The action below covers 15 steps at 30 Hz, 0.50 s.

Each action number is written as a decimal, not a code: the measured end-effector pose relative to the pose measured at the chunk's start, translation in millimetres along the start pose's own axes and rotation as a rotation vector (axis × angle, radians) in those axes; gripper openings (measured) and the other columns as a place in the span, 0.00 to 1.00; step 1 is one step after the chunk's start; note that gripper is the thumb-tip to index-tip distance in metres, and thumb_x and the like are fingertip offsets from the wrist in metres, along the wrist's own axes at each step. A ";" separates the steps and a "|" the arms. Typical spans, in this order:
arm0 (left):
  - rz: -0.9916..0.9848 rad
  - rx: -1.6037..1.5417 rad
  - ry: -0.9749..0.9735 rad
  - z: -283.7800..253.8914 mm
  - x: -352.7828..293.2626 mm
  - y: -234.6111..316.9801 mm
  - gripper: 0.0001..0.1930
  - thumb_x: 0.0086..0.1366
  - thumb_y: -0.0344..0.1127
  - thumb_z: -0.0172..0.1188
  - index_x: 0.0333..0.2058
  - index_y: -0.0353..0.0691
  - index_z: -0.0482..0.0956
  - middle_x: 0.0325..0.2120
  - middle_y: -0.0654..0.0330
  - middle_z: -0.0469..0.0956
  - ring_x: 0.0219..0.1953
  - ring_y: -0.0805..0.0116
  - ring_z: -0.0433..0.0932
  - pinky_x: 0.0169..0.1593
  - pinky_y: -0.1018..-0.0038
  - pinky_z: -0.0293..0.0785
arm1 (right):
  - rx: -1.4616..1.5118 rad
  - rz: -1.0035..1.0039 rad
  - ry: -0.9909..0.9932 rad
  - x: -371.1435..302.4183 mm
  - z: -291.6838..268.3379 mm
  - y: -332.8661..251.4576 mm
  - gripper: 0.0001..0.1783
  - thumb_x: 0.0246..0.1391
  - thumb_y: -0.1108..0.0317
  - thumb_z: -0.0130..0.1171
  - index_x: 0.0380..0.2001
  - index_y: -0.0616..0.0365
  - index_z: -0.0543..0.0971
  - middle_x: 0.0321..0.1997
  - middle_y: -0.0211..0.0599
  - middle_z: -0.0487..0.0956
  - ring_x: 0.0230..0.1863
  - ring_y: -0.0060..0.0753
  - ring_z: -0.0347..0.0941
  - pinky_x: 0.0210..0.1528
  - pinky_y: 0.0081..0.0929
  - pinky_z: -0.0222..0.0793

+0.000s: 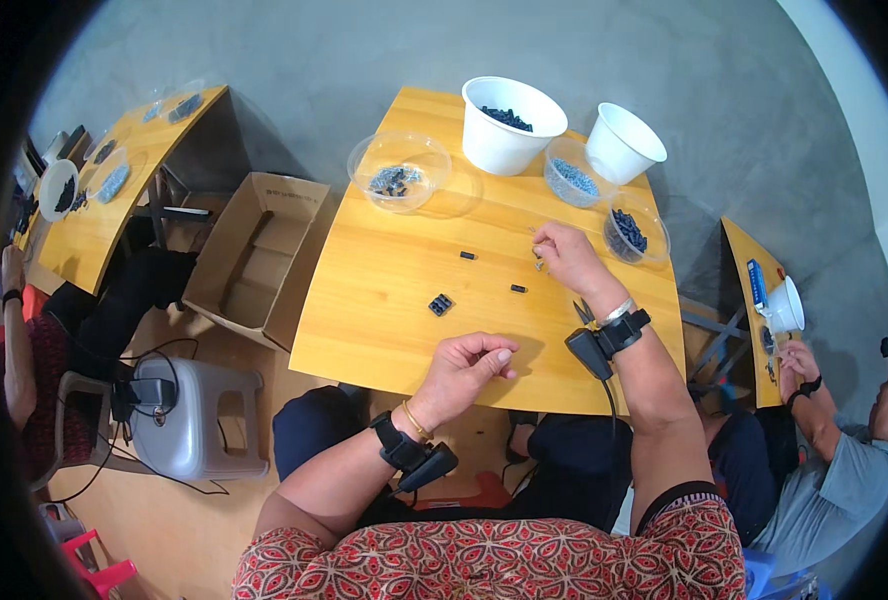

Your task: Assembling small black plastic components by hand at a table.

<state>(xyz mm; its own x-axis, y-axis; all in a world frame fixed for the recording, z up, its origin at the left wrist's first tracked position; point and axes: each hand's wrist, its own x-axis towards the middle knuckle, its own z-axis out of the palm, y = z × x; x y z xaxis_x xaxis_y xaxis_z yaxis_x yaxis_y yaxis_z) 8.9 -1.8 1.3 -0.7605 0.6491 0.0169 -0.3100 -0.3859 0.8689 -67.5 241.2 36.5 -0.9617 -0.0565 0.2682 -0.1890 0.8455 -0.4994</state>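
Observation:
On the wooden table [384, 330], my right hand [574, 262] reaches forward, its fingertips pinched down at tiny shiny metal pieces [538, 264]. Whether a piece is between the fingers is too small to tell. My left hand [464, 372] hovers over the table's front edge, fingers curled and thumb against them; anything inside is hidden. Between the hands lie two small black rectangular parts, one farther off [468, 255] and one nearer [517, 288]. A block of several black parts [440, 304] sits left of them. Dark pointed tool tips [584, 312] show beside my right wrist.
Along the back stand a white tub [479, 140] of black parts, another white tub [614, 150], and clear bowls of metal pieces [562, 190], black parts [654, 240] and mixed parts [364, 165]. A cardboard box [214, 250] is left; people work at both side tables.

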 end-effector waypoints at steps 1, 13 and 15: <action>-0.002 -0.001 0.003 0.0 -0.1 0.8 0.08 0.62 0.30 0.54 0.38 0.33 0.77 0.28 0.62 0.77 0.30 0.77 0.76 0.38 0.81 0.72 | -0.007 0.032 -0.030 0.3 2.8 0.0 0.04 0.45 0.75 0.54 0.28 0.62 0.73 0.28 0.48 0.75 0.33 0.49 0.72 0.35 0.37 0.68; 0.005 0.042 -0.019 2.9 2.8 2.8 0.09 0.63 0.30 0.53 0.38 0.32 0.76 0.27 0.62 0.77 0.30 0.77 0.76 0.38 0.82 0.72 | -0.239 -0.082 -0.001 -2.9 14.4 -7.9 0.04 0.45 0.74 0.54 0.25 0.62 0.71 0.28 0.47 0.73 0.37 0.50 0.69 0.40 0.39 0.65; 0.035 0.088 -0.018 3.1 1.8 3.1 0.08 0.63 0.30 0.53 0.38 0.32 0.76 0.27 0.63 0.77 0.30 0.78 0.76 0.38 0.82 0.71 | -0.231 -0.087 -0.007 -3.5 15.0 -15.1 0.04 0.46 0.74 0.54 0.27 0.63 0.71 0.28 0.47 0.73 0.37 0.49 0.69 0.40 0.38 0.65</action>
<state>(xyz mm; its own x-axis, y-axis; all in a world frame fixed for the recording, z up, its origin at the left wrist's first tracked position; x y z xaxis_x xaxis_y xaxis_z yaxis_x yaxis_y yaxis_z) 8.3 0.2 5.6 -0.7594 0.6482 0.0566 -0.2311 -0.3500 0.9078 -64.3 220.6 30.8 -0.9452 -0.1377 0.2960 -0.2217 0.9362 -0.2725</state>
